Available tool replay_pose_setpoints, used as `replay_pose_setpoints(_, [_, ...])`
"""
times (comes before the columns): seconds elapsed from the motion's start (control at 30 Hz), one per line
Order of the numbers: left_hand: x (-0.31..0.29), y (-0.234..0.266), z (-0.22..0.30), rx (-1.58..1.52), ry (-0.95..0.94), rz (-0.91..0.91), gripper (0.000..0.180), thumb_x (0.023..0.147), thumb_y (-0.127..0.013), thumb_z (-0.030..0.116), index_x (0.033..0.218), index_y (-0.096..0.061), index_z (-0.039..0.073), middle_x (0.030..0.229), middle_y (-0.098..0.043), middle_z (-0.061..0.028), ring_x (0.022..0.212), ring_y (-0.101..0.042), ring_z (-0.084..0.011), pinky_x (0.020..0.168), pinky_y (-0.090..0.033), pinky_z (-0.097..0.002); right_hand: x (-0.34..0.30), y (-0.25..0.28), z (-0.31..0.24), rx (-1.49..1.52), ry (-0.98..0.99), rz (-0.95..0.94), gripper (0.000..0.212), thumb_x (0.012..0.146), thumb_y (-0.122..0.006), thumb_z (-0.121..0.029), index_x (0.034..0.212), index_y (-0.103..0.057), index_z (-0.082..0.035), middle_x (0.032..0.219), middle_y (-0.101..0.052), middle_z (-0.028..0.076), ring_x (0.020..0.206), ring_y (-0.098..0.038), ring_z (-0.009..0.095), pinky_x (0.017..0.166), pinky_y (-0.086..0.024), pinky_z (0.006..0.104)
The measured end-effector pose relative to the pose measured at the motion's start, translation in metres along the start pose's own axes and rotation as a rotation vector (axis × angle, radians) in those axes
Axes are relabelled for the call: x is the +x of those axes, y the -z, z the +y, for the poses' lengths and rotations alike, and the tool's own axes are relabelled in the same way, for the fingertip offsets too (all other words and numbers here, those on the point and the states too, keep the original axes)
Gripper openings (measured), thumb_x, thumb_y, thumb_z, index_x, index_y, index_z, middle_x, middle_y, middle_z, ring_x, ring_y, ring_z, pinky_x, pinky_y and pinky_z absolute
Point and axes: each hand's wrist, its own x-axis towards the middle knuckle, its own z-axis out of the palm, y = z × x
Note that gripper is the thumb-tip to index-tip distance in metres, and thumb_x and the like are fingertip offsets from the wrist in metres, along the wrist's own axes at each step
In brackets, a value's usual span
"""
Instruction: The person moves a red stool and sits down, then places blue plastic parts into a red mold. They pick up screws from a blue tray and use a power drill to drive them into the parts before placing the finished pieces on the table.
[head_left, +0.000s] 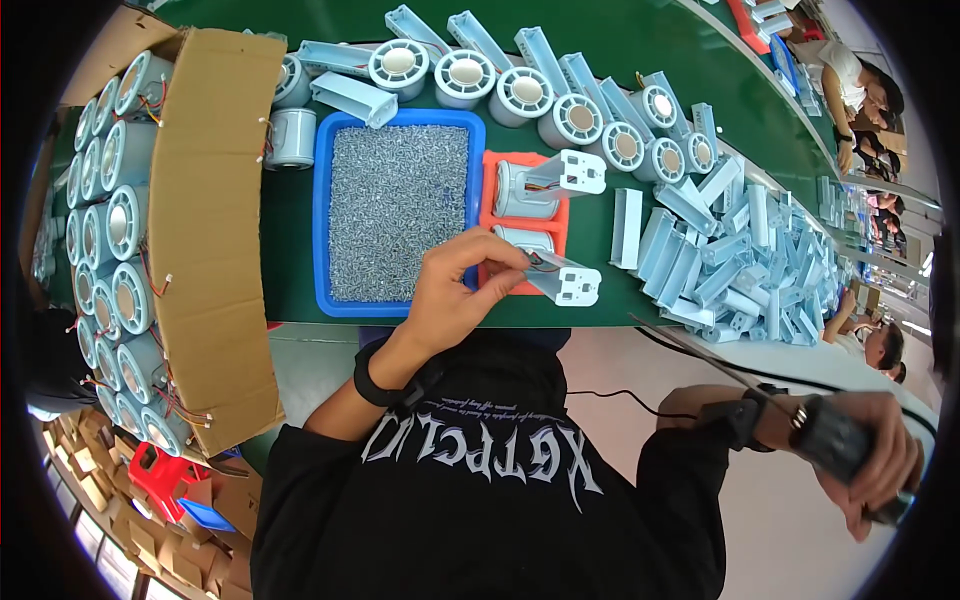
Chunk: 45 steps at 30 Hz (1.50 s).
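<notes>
Left hand (455, 283) pinches pale blue bracket (574, 284) between thumb and forefinger. Right hand (882, 455) curls round dark handheld tool (832, 438).

The table (690, 45) is deep green; the tray (322, 215) bright blue at the rim; the screws (395, 215) in it a speckled silver-grey; the holder (487, 203) orange-red; the brackets (576, 287) pale blue, their ends dotted with dark holes; the motors (465, 73) pale blue too, their faces ringed with dark slots about silver or tan centres; the wires (543, 186) mixed red, yellow and black; the carton (215, 220) plain brown; the shirt (480, 535) black with white lettering; the wristbands (370, 375) black; the tool (832, 440) black; the stool (160, 480) red.
</notes>
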Motion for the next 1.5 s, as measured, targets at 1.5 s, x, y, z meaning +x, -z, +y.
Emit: replay_pose_setpoints(1.5, [0.008, -0.012, 0.006, 0.351, -0.441, 0.062, 0.016, 0.065, -0.066, -0.007, 0.079, -0.065, 0.001, 0.074, -0.065, -0.0097, 0.069, -0.063, -0.0232, 0.063, -0.049, -0.0286, -0.030, 0.036, 0.067, -0.233, -0.357, -0.154, 0.062, 0.062, -0.074, -0.054, 0.098, -0.052, -0.008, 0.063, -0.059, 0.000, 0.046, -0.059, 0.011, 0.048, -0.055, 0.0204])
